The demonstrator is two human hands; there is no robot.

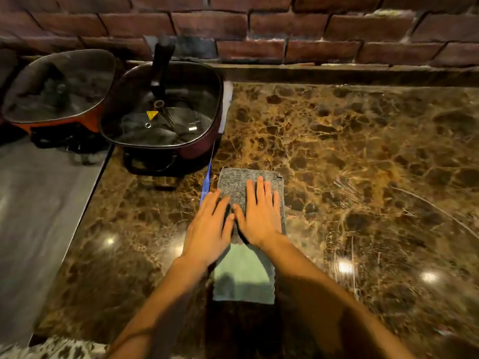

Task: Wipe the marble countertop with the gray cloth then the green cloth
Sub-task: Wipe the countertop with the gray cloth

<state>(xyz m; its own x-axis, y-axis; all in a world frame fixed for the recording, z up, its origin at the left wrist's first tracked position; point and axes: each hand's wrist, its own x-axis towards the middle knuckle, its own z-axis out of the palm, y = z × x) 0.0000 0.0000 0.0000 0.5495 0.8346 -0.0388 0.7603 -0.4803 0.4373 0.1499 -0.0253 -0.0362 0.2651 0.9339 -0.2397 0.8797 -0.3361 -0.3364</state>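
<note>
A folded gray cloth lies flat on the brown marble countertop, near its middle. Both my hands press on it with fingers spread and palms down. My left hand covers its left near part, partly off the edge. My right hand rests on its right half. A folded green cloth lies just nearer to me, touching the gray cloth's near edge, between my forearms. Neither hand curls around either cloth.
A dark electric pan with a glass lid stands at the countertop's left rear, and an orange pan sits left of it on a lower gray surface. A blue strip lies beside the gray cloth. A brick wall runs behind.
</note>
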